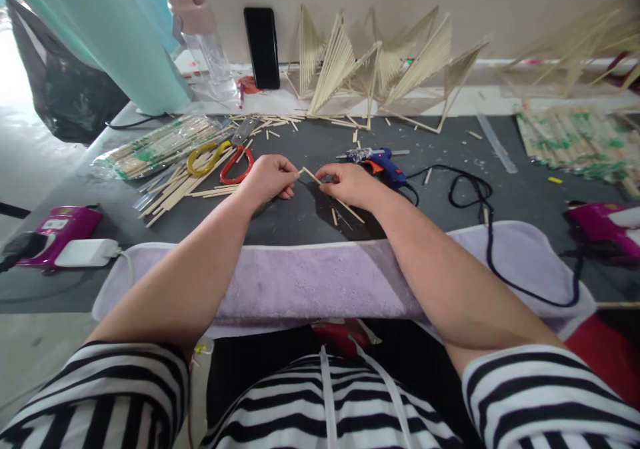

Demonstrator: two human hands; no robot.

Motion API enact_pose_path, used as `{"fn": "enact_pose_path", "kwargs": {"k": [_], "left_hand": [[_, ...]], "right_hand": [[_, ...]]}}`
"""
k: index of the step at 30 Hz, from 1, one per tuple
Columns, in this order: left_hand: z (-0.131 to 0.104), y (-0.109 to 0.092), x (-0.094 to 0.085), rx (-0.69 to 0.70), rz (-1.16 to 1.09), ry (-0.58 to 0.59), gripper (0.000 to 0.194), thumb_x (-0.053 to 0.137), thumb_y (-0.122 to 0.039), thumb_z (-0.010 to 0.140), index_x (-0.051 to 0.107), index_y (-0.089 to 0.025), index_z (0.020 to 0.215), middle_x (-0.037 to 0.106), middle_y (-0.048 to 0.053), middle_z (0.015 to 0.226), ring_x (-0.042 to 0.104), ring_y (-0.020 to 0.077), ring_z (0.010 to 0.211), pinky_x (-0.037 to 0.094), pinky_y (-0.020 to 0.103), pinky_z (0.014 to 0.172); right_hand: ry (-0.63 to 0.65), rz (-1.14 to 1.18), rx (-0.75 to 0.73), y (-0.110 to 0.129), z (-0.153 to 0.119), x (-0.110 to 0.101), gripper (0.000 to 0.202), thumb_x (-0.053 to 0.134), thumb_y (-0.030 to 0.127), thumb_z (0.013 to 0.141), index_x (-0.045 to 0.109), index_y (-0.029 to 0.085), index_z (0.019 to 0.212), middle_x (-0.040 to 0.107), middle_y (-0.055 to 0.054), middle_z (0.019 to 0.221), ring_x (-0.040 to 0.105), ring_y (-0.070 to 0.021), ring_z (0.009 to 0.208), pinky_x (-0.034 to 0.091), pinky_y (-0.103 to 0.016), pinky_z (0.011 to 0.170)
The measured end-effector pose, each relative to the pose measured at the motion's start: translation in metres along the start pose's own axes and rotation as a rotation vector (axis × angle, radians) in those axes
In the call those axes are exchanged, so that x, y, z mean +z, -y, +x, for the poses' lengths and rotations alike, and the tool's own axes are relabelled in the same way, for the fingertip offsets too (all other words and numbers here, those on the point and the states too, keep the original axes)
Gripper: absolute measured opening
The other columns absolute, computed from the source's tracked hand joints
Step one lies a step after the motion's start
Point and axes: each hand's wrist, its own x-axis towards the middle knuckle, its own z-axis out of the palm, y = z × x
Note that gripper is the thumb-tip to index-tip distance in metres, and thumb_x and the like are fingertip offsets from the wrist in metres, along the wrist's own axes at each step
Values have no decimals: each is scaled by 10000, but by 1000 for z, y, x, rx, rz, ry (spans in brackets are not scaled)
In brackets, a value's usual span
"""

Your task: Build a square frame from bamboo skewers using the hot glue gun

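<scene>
My left hand (273, 179) is closed in a pinch near the tip of two thin wooden sticks (311, 174) that meet at an angle. My right hand (350, 184) pinches the longer stick, whose far end slants down to the right below my fingers. Just beyond my right hand lies a blue hot glue gun (384, 161) with an orange trigger. Scissors with one yellow and one red handle (236, 164) rest left of my left hand, partly over loose wooden sticks (180, 192). Short stick pieces lie under my right hand.
Zigzag stick structures (335, 62) stand along the wall beside a black phone (263, 48) and a clear bottle (210, 56). Packs of sticks lie left and right (570, 136). A lilac towel (310, 279) covers the front edge. A black cord (487, 236) curls at right; a purple power strip (63, 236) sits left.
</scene>
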Motion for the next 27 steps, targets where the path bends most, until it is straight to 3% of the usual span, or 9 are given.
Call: {"fn": "enact_pose_path", "kwargs": {"k": [27], "left_hand": [[2, 1, 0, -8, 6, 1, 80, 668, -161, 803, 616, -154, 742, 572, -27, 494, 587, 96, 438, 499, 186, 485]], "right_hand": [[-4, 4, -3, -2, 1, 1, 244, 638, 218, 816, 740, 194, 1037, 672, -29, 832, 564, -155, 739, 391, -278, 696]]}}
